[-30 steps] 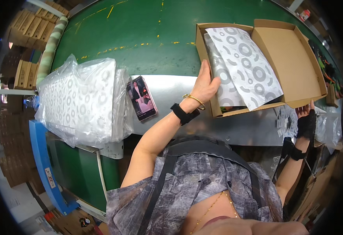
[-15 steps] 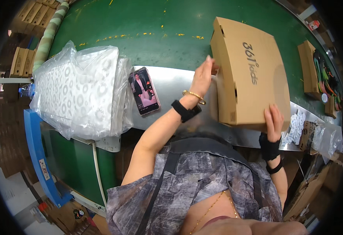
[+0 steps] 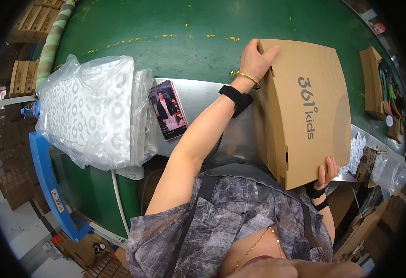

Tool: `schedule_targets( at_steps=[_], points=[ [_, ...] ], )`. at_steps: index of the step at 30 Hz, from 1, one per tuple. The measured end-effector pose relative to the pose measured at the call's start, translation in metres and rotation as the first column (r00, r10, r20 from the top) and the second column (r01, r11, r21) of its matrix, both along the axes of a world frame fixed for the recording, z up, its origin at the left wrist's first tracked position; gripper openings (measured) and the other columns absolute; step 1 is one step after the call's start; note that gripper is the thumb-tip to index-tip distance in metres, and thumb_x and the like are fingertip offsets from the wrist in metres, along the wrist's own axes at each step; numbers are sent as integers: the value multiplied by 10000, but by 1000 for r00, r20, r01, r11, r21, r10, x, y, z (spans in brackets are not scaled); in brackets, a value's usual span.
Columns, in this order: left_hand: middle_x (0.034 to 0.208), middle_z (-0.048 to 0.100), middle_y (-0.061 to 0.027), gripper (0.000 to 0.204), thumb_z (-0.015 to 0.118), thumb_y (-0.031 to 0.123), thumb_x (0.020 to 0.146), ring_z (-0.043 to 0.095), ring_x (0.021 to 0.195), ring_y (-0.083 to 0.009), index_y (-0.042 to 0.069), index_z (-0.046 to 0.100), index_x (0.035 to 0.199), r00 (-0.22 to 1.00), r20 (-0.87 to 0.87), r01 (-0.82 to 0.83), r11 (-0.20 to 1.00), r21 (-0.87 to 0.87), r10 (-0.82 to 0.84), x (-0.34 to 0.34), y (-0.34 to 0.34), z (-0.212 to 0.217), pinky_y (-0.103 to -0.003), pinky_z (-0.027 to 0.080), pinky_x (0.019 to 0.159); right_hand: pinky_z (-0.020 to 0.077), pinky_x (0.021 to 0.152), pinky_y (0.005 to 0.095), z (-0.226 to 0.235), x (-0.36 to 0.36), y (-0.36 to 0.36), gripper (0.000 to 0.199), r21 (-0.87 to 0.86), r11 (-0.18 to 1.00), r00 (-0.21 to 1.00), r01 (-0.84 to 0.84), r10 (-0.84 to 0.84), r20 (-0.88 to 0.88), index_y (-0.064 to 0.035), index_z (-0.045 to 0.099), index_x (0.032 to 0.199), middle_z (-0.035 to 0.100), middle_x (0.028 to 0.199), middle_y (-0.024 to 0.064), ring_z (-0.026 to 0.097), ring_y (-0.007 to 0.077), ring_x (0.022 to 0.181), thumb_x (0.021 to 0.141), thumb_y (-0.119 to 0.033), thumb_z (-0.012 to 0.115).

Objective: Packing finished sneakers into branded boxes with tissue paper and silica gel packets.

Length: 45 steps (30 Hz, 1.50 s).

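Note:
A closed brown cardboard shoebox (image 3: 325, 125) is on my right, tilted, its near edge close to my body. My left hand (image 3: 257, 60) grips its far left corner, thumb on the lid and fingers bent over the edge. At the near right corner my right hand (image 3: 327, 173) holds the box, with fingertips curled up over the lid and the palm hidden. A phone (image 3: 169, 110) with a lit screen lies left of my left forearm. Beside it sits a stack of patterned white paper (image 3: 92, 111) in a clear plastic bag.
Green belt surface (image 3: 161, 23) stretches beyond a metal strip (image 3: 235, 143). A blue frame (image 3: 50, 185) stands at left, near a bottle (image 3: 31, 110). On the right are an open carton (image 3: 373, 83) of colourful items, small white packets (image 3: 356, 153) and crumpled plastic (image 3: 390, 169).
The shoebox has moved nearer to my body and slightly right. My left hand has gone from beside the box to its far corner and taken hold; my right hand moved nearer along with it.

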<state>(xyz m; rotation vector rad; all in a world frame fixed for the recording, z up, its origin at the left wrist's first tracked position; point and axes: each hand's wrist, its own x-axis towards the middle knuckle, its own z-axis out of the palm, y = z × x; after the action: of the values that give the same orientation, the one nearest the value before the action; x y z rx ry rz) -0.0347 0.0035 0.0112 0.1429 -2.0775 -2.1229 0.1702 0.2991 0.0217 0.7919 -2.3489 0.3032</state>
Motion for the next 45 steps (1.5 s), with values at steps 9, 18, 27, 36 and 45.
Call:
schedule_targets(
  at_steps=[9, 18, 27, 36, 45],
  points=[
    [791, 604, -182, 408, 603, 329, 723, 590, 725, -268, -54, 525, 838, 986, 47, -161, 987, -21, 162, -14, 2, -17, -344, 452, 652, 235, 948, 523, 43, -6, -45, 265, 118, 993, 968, -4, -26, 251, -200, 460, 1030, 471, 1189, 113, 450, 321, 1086, 787, -154, 558],
    [760, 602, -164, 382, 602, 312, 728, 581, 697, -268, -53, 530, 814, 976, -20, -217, 976, -5, 217, -10, 6, -12, -347, 453, 646, 172, 987, 480, 23, 9, -54, 329, 37, 986, 977, -163, 156, 147, -335, 486, 992, 484, 1148, 33, 422, 223, 1085, 721, -202, 617],
    [1088, 496, -219, 681, 615, 503, 720, 511, 984, -261, -36, 448, 1100, 971, 160, -205, 963, 177, 177, 1, 2, -31, -337, 407, 832, 168, 992, 427, 1, 6, -56, 297, 42, 983, 982, -179, 177, 59, -358, 528, 944, 490, 1142, -9, 422, 176, 1075, 709, -204, 624],
    [1344, 268, -241, 1248, 611, 679, 611, 270, 1265, -295, -36, -104, 1342, 840, 253, 352, 837, 418, -480, 44, -10, -16, -348, 255, 1017, 189, 990, 416, -2, 2, -51, 286, 13, 986, 986, -168, 168, -6, -353, 541, 922, 502, 1120, -11, 441, 176, 1058, 702, -193, 630],
    [1251, 401, -207, 1083, 691, 504, 602, 398, 1177, -255, -46, 96, 1321, 917, 136, 335, 910, 244, -375, 52, 13, -10, -309, 320, 972, 195, 995, 421, 4, 5, -56, 302, 6, 998, 996, -66, 66, 52, -344, 549, 924, 502, 1127, 1, 448, 189, 1054, 702, -156, 629]
  ],
)
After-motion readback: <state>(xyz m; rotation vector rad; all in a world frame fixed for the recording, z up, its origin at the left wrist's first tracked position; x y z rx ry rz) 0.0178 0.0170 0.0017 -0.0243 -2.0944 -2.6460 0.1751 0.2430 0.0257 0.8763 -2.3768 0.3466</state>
